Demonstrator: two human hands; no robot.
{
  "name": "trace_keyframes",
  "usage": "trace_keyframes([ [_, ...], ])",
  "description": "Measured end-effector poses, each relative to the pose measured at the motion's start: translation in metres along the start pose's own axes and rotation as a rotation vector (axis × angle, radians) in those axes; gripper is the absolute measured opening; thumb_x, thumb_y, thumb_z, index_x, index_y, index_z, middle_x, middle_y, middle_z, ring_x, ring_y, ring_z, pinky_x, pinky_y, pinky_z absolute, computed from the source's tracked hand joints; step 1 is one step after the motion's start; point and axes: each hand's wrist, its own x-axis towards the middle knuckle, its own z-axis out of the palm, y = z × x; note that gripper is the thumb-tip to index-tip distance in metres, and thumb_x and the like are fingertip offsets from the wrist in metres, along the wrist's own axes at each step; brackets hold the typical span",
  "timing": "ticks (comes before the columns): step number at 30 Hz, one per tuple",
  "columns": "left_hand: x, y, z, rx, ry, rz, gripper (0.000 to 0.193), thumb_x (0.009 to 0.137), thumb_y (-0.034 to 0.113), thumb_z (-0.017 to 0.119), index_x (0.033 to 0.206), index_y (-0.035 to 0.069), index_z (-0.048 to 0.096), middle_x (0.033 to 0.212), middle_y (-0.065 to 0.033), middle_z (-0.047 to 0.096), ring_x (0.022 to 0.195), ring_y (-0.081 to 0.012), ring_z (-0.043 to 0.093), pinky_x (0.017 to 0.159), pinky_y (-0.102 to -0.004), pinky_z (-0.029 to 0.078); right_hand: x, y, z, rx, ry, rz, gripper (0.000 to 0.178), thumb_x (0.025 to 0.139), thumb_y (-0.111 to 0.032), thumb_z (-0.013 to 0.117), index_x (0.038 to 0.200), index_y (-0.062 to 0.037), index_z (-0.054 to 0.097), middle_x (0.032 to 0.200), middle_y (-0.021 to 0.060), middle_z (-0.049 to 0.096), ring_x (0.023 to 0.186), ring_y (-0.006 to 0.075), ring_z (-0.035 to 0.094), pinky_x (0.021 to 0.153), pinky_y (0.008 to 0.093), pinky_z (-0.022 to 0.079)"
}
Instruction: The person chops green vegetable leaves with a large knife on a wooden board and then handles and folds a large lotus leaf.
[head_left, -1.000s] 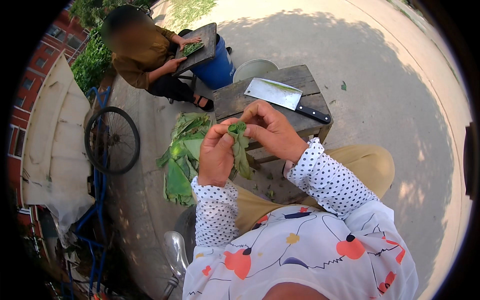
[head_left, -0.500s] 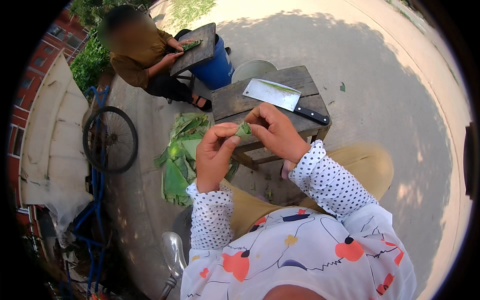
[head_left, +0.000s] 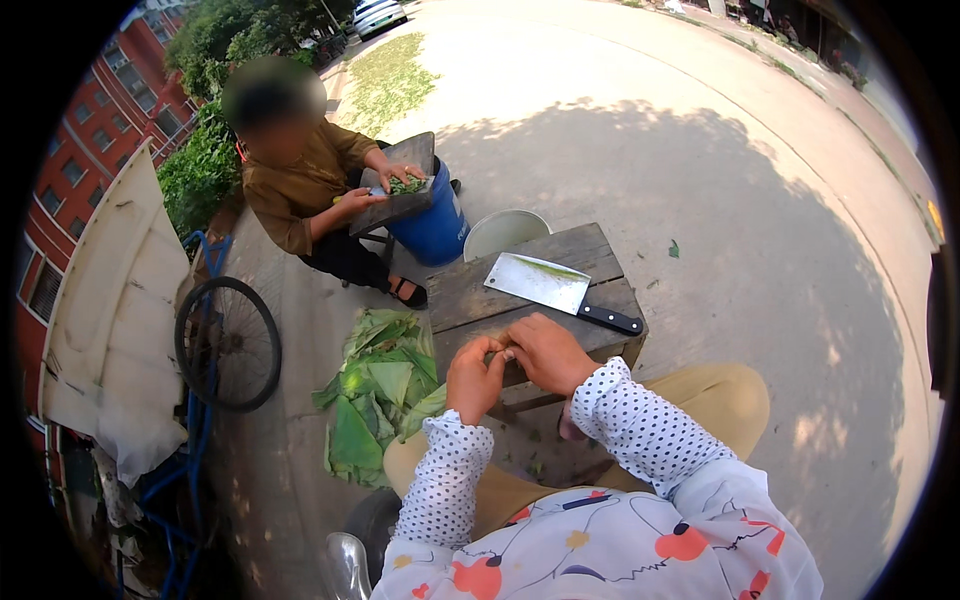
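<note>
Over the near edge of a wooden stool-like table [head_left: 465, 292], my left hand [head_left: 475, 379] and my right hand [head_left: 547, 352] meet. Both are closed, thumbs and fingertips pinched together. The rolled green leaf seen in them half a second ago is hidden by the fingers now. Just beyond my right hand, a cleaver [head_left: 540, 283] lies flat on the tabletop, its black handle [head_left: 610, 320] toward the right and green residue on the blade. To the left of my left hand, a heap of large green leaves [head_left: 365, 400] rests on the ground.
A metal basin [head_left: 507, 228] stands behind the table. Farther left, a person [head_left: 300, 190] sits at a board [head_left: 408, 203] on a blue barrel [head_left: 432, 230], hands on chopped greens. A bicycle wheel [head_left: 230, 343] and blue frame stand at left.
My hands have lowered and drawn closer together, so the leaf roll no longer shows. The view has tilted up. The other person's hands have shifted at the board.
</note>
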Motion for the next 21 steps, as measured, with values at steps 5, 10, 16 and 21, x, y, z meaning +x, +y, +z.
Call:
trace_keyframes([
  [5,0.006,-0.001,0.006,0.038,0.019,-0.04,0.014,0.09,0.017,0.079,0.093,0.006,0.071,0.09,-0.0156,0.074,0.093,-0.0404,0.067,0.081,-0.0493,0.052,0.009,0.015,0.005,-0.02,0.003,0.016,0.006,0.091,-0.008,0.068,0.096,-0.0061,0.069,0.097,0.0148,0.069,0.1,0.0368,0.063,0.088,0.0476,0.051],
  [10,0.002,0.016,0.0,0.199,0.014,-0.041,0.013,0.09,0.014,0.078,0.097,0.005,0.07,0.101,-0.0148,0.07,0.099,-0.0398,0.066,0.083,-0.0499,0.053,0.013,0.024,0.01,-0.125,-0.022,0.007,0.005,0.087,-0.009,0.071,0.09,-0.007,0.074,0.093,0.0101,0.069,0.097,0.0338,0.063,0.087,0.0459,0.052],
  [16,-0.005,0.032,0.0,0.362,0.136,0.058,0.016,0.087,0.009,0.077,0.1,0.006,0.069,0.111,-0.0129,0.066,0.108,-0.0371,0.06,0.086,-0.0469,0.052,0.022,0.022,0.008,-0.215,-0.125,0.037,0.006,0.088,-0.012,0.071,0.09,-0.0094,0.075,0.096,0.0067,0.068,0.103,0.0301,0.06,0.087,0.0454,0.048],
  [21,-0.005,0.016,0.011,0.113,0.152,0.154,0.016,0.085,0.0,0.073,0.1,0.006,0.07,0.102,-0.0118,0.069,0.1,-0.0361,0.062,0.085,-0.045,0.052,0.025,0.02,0.004,-0.288,-0.189,0.035,0.012,0.089,-0.009,0.07,0.1,-0.0084,0.076,0.102,0.0079,0.068,0.105,0.0307,0.061,0.088,0.0454,0.049],
])
